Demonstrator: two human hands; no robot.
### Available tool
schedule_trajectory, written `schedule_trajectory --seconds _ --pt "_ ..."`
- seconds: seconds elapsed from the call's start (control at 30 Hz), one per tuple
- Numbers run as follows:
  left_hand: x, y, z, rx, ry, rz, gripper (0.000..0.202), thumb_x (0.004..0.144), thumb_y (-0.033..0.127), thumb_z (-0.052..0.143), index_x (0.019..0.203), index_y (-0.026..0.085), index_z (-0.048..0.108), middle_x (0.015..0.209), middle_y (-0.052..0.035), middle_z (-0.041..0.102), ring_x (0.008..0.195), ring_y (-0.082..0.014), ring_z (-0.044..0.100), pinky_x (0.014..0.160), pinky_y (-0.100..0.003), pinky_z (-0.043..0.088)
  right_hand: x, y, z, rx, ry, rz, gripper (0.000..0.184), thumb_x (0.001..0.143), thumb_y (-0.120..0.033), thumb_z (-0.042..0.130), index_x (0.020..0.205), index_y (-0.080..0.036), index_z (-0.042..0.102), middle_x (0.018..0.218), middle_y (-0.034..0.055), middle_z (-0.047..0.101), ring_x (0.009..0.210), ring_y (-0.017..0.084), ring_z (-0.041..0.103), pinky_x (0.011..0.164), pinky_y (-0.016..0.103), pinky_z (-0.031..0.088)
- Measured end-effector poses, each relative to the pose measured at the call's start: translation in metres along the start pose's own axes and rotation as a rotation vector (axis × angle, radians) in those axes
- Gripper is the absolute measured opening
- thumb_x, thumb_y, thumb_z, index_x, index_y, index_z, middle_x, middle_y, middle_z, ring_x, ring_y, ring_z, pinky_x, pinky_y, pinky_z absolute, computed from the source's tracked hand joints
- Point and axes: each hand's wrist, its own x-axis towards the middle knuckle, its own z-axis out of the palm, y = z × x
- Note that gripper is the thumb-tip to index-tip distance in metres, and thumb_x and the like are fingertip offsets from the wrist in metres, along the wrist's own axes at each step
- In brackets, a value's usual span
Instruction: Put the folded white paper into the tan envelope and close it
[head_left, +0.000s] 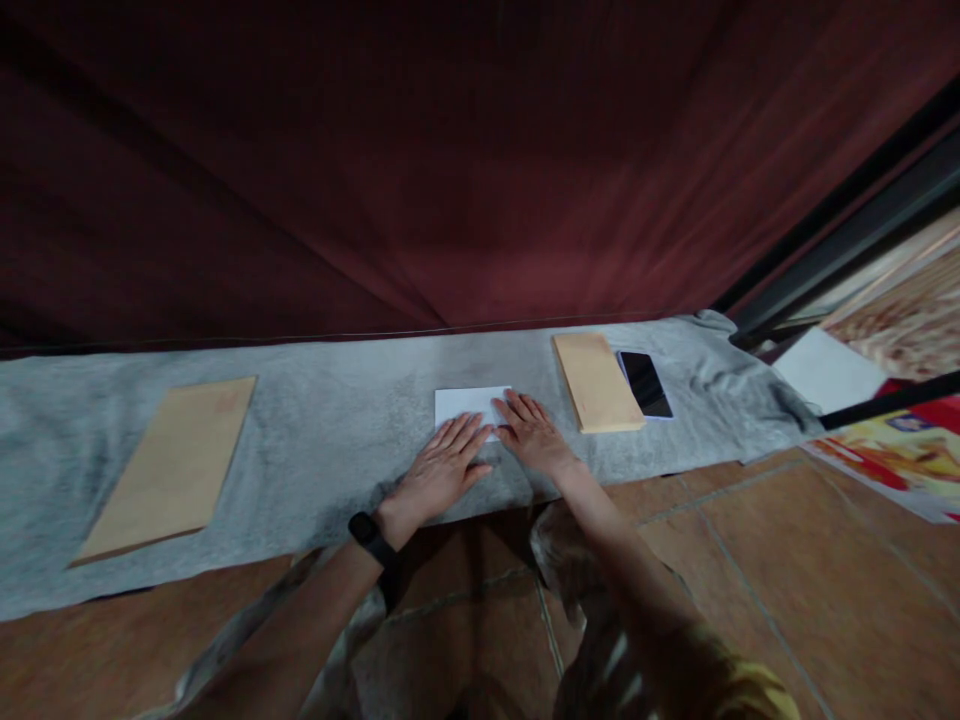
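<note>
A white sheet of paper [469, 400], perhaps folded, lies flat on the grey cloth in front of me. Over its lower left part my left hand [446, 462] rests flat, palm down, with the fingers extended. My right hand [531, 430] lies on the right edge of the paper, its fingers also stretched out and slightly spread. Neither hand grips anything. Both palms hide the lower edge of the sheet. Just right of my right hand is a stack of brown envelopes [598, 382].
A dark-screened phone [646, 385] lies beside the envelope stack. Farther left, a larger brown envelope [172, 460] rests on the grey cloth [337, 410]. Behind the surface hangs a dark red curtain [450, 180]. A dark metal frame [840, 240] stands at right, above the tiled floor [795, 540].
</note>
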Motion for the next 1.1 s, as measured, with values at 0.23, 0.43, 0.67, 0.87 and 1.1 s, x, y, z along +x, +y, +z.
schedule_trajectory --seconds 0.23,0.43,0.67,0.87,1.1 --pt "-0.002 0.002 0.0 0.018 -0.024 -0.029 0.062 0.103 0.054 0.037 0.157 0.023 0.037 0.167 -0.0107 0.028 0.155 -0.0263 0.022 0.126 -0.046 0.02 0.002 0.004 0.002 0.003 -0.012 0.011 0.057 0.104 -0.047 0.043 0.157 -0.026 0.038 0.166 0.0064 0.03 0.152 0.027 0.031 0.124 0.047 0.028" --pt "-0.004 0.007 0.003 0.032 -0.014 -0.066 0.062 0.104 0.052 0.035 0.159 0.024 0.034 0.167 -0.0089 0.028 0.156 -0.0229 0.022 0.127 -0.046 0.016 0.0 0.013 0.007 -0.026 -0.006 0.018 0.057 0.105 -0.048 0.038 0.158 -0.027 0.037 0.166 0.0061 0.031 0.152 0.026 0.032 0.123 0.047 0.027" --pt "-0.015 0.012 -0.004 0.096 -0.007 -0.108 0.067 0.104 0.053 0.033 0.158 0.013 0.034 0.165 -0.0138 0.032 0.154 -0.0234 0.026 0.127 -0.043 0.018 -0.009 0.018 0.006 -0.058 0.025 0.043 0.053 0.105 -0.041 0.04 0.155 -0.024 0.042 0.163 0.0077 0.037 0.149 0.028 0.036 0.121 0.046 0.03" --pt "-0.036 0.006 -0.01 0.148 0.0 -0.138 0.067 0.103 0.053 0.036 0.157 0.012 0.036 0.162 -0.0161 0.038 0.153 -0.025 0.03 0.125 -0.045 0.022 -0.007 0.001 -0.002 -0.045 0.126 -0.032 0.054 0.103 -0.031 0.042 0.155 -0.019 0.04 0.164 0.0125 0.034 0.151 0.028 0.034 0.122 0.051 0.028" --pt "-0.06 -0.006 -0.025 0.192 0.013 -0.152 0.062 0.103 0.051 0.038 0.155 0.016 0.041 0.163 -0.0126 0.038 0.153 -0.0255 0.029 0.127 -0.048 0.018 -0.006 -0.038 0.006 0.001 0.063 -0.202 0.054 0.105 -0.044 0.039 0.155 -0.023 0.042 0.167 0.0088 0.028 0.153 0.027 0.03 0.123 0.047 0.028"
